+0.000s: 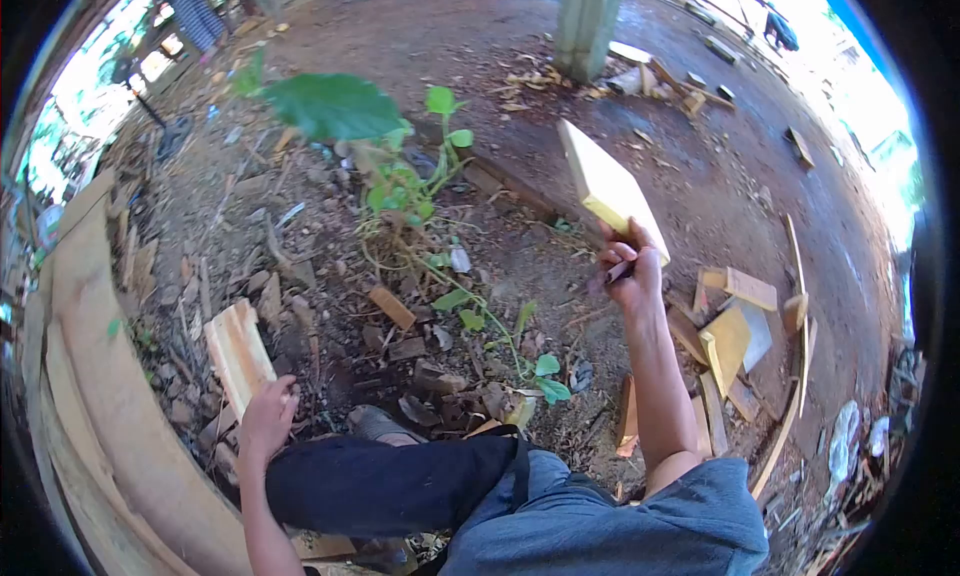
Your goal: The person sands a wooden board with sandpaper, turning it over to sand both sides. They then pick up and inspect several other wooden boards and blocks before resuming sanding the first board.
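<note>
Left hand (270, 414): your fingers held a wood block (240, 354), left of the plant (415, 181).
Scraps (730, 341): lay right of the plant.
Right hand (633, 271): your fingers gripped a pale board (618, 188), right of the plant.
Post (586, 26): stood beyond it.

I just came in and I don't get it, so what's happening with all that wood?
Someone is outdoors on dirt ground with a piece of wood in each hand. The right hand holds up a pale, flat board, plus a small dark thing I can't make out. The left hand has a rougher wooden piece by its lower end. More wood scraps lie on the right, long planks on the left, and a leafy plant stands between.
</note>
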`<action>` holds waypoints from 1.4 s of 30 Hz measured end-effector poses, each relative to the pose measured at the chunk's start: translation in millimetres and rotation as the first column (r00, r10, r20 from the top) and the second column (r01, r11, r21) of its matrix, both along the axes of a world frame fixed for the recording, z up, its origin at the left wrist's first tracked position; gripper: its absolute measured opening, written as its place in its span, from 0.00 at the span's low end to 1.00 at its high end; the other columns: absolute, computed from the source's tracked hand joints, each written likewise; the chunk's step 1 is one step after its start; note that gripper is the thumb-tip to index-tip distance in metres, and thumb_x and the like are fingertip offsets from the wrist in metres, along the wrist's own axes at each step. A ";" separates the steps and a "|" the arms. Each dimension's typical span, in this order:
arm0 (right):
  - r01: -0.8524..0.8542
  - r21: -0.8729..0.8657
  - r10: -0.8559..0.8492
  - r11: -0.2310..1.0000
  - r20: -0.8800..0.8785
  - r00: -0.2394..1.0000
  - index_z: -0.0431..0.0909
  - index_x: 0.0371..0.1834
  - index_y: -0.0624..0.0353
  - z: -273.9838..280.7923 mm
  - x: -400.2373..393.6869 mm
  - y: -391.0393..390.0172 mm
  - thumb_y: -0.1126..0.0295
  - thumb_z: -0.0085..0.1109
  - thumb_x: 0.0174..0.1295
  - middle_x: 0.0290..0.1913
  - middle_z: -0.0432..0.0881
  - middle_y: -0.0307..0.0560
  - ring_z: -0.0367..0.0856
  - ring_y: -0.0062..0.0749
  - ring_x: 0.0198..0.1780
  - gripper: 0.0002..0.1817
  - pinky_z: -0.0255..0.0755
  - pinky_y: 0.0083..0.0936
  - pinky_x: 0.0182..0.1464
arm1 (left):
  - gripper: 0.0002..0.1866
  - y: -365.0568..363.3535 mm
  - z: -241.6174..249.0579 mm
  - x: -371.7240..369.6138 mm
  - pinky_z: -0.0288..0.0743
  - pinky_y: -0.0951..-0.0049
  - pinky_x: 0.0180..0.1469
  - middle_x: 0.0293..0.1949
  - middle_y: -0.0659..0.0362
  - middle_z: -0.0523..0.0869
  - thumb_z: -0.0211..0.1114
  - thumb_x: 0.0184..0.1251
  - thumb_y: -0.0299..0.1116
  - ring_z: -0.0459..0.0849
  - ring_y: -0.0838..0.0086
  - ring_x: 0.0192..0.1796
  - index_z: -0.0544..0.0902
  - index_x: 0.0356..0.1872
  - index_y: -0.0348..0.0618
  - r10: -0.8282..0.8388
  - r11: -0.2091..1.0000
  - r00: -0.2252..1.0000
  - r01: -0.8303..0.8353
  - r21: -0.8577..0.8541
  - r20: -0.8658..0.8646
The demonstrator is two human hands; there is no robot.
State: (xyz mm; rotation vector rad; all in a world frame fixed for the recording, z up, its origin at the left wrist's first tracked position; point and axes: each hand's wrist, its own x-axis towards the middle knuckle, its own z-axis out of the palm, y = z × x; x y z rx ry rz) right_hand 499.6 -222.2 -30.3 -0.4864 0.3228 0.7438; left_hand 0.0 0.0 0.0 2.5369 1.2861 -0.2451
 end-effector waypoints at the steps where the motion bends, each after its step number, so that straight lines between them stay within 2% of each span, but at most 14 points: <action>1: -0.082 0.027 0.080 0.996 0.047 0.996 0.70 0.54 0.65 15.4 -16.2 14.8 0.61 0.55 0.70 0.43 0.83 0.62 0.62 0.10 0.13 0.19 0.59 0.13 0.19 | 0.19 -5.2 11.2 6.8 0.76 0.67 0.49 0.45 0.58 0.85 0.60 0.71 0.40 0.84 0.65 0.43 0.77 0.59 0.45 0.071 0.997 0.985 -0.064 -0.045 0.154; 3: -0.203 0.002 0.201 0.979 0.134 0.970 0.73 0.51 0.65 63.1 -62.5 23.4 0.62 0.54 0.70 0.40 0.84 0.59 0.61 0.09 0.13 0.17 0.59 0.13 0.19 | 0.18 -22.6 21.7 -2.7 0.76 0.74 0.47 0.43 0.59 0.85 0.59 0.73 0.39 0.84 0.69 0.40 0.77 0.59 0.46 0.192 0.978 0.920 -0.151 -0.143 0.341; 7: -0.607 0.230 0.461 0.760 0.467 0.754 0.74 0.46 0.65 117.2 -145.0 47.1 0.61 0.50 0.72 0.32 0.82 0.47 0.57 0.09 0.10 0.15 0.54 0.12 0.16 | 0.26 -40.4 90.7 -31.2 0.76 0.72 0.50 0.46 0.59 0.82 0.55 0.74 0.49 0.81 0.76 0.42 0.73 0.63 0.41 0.399 0.913 0.463 -0.285 -0.293 0.792; 10: -0.807 0.030 0.573 0.590 0.688 0.445 0.75 0.40 0.62 153.1 -191.7 53.3 0.59 0.51 0.69 0.20 0.73 0.37 0.57 0.13 0.09 0.15 0.52 0.15 0.15 | 0.35 -69.7 118.7 -47.8 0.73 0.66 0.57 0.56 0.55 0.76 0.46 0.75 0.58 0.78 0.73 0.51 0.62 0.71 0.42 0.398 0.907 0.105 -0.194 -0.374 0.911; 13: -0.916 -0.203 0.672 0.345 0.735 0.090 0.76 0.34 0.60 163.8 -235.3 62.9 0.60 0.54 0.67 0.11 0.66 0.33 0.60 0.15 0.10 0.13 0.51 0.19 0.15 | 0.42 -100.9 117.1 -76.2 0.72 0.57 0.63 0.68 0.50 0.69 0.45 0.71 0.65 0.76 0.61 0.62 0.59 0.72 0.39 0.388 0.918 -0.411 0.250 -0.307 0.825; 16: -0.908 -0.419 0.705 0.019 0.650 -0.285 0.77 0.33 0.61 155.8 -296.5 85.0 0.62 0.57 0.64 0.09 0.63 0.34 0.62 0.16 0.11 0.12 0.51 0.20 0.14 | 0.38 -154.8 96.5 -106.5 0.68 0.58 0.66 0.69 0.48 0.68 0.46 0.73 0.60 0.71 0.60 0.67 0.61 0.72 0.40 0.163 0.964 -0.858 0.032 -0.265 0.488; 19: -0.738 -0.555 0.576 -0.382 0.482 -0.661 0.77 0.35 0.62 122.6 -361.5 110.6 0.64 0.60 0.61 0.10 0.64 0.35 0.62 0.16 0.11 0.11 0.52 0.19 0.13 | 0.35 -204.6 52.8 -151.0 0.64 0.61 0.70 0.68 0.50 0.69 0.51 0.72 0.53 0.70 0.60 0.68 0.64 0.70 0.36 0.085 0.893 -0.899 -0.122 -0.432 0.430; 22: -0.608 -0.610 0.527 -0.509 0.338 -0.780 0.76 0.39 0.63 81.4 -409.3 136.6 0.66 0.62 0.61 0.18 0.72 0.35 0.63 0.15 0.12 0.11 0.53 0.17 0.12 | 0.28 -254.8 -0.9 -178.1 0.65 0.65 0.69 0.66 0.51 0.73 0.59 0.69 0.39 0.72 0.64 0.67 0.69 0.67 0.35 0.030 0.598 -0.845 -0.413 -0.687 0.534; 27: -0.547 -0.763 0.418 -0.343 0.398 -0.817 0.75 0.41 0.63 18.9 -494.6 185.0 0.62 0.59 0.66 0.23 0.75 0.36 0.63 0.16 0.13 0.13 0.56 0.17 0.16 | 0.26 -277.5 -54.2 -188.9 0.79 0.73 0.55 0.54 0.51 0.83 0.66 0.62 0.25 0.84 0.70 0.52 0.74 0.63 0.34 -0.074 0.348 -0.875 -0.472 -0.810 0.479; 31: -0.368 -0.915 0.305 -0.163 0.308 -0.901 0.60 0.25 0.51 -21.0 -519.6 198.5 0.59 0.61 0.65 0.17 0.63 0.31 0.63 0.17 0.14 0.19 0.57 0.20 0.16 | 0.31 -295.1 -87.0 -179.7 0.80 0.75 0.50 0.52 0.52 0.84 0.73 0.55 0.21 0.85 0.73 0.48 0.74 0.62 0.31 0.059 0.227 -0.847 -0.504 -0.833 0.528; 36: -0.247 -0.969 0.182 -0.023 0.239 -0.954 0.69 0.31 0.58 -41.1 -514.5 219.0 0.59 0.60 0.65 0.17 0.71 0.36 0.70 0.22 0.17 0.15 0.65 0.25 0.21 | 0.39 -277.5 -110.8 -174.1 0.77 0.70 0.57 0.55 0.53 0.81 0.76 0.52 0.25 0.81 0.70 0.56 0.68 0.66 0.33 0.343 0.163 -0.683 -0.633 -0.757 0.645; 39: -0.153 -0.965 0.036 0.214 0.164 -0.986 0.72 0.36 0.60 -34.4 -521.3 218.5 0.54 0.59 0.65 0.21 0.78 0.42 0.79 0.30 0.22 0.18 0.72 0.30 0.30 | 0.42 -265.3 -100.7 -168.4 0.75 0.70 0.57 0.51 0.53 0.83 0.80 0.46 0.29 0.81 0.70 0.54 0.68 0.64 0.34 0.353 0.145 -0.582 -0.740 -0.657 0.733; 41: -0.186 -0.710 -0.124 0.680 0.139 -0.983 0.74 0.40 0.60 -28.7 -523.9 213.1 0.47 0.57 0.64 0.24 0.82 0.46 0.84 0.38 0.29 0.23 0.76 0.38 0.38 | 0.42 -263.1 -94.1 -167.7 0.74 0.69 0.59 0.53 0.52 0.81 0.78 0.47 0.27 0.79 0.70 0.57 0.65 0.65 0.35 0.388 0.098 -0.634 -0.693 -0.714 0.669; 42: -0.187 -0.712 -0.130 0.676 0.133 -0.982 0.74 0.40 0.60 -17.3 -527.2 208.9 0.47 0.57 0.64 0.24 0.82 0.46 0.84 0.38 0.29 0.23 0.76 0.38 0.38 | 0.42 -265.0 -95.1 -167.2 0.74 0.69 0.59 0.53 0.52 0.81 0.78 0.47 0.27 0.79 0.70 0.57 0.65 0.65 0.35 0.385 0.091 -0.641 -0.690 -0.718 0.664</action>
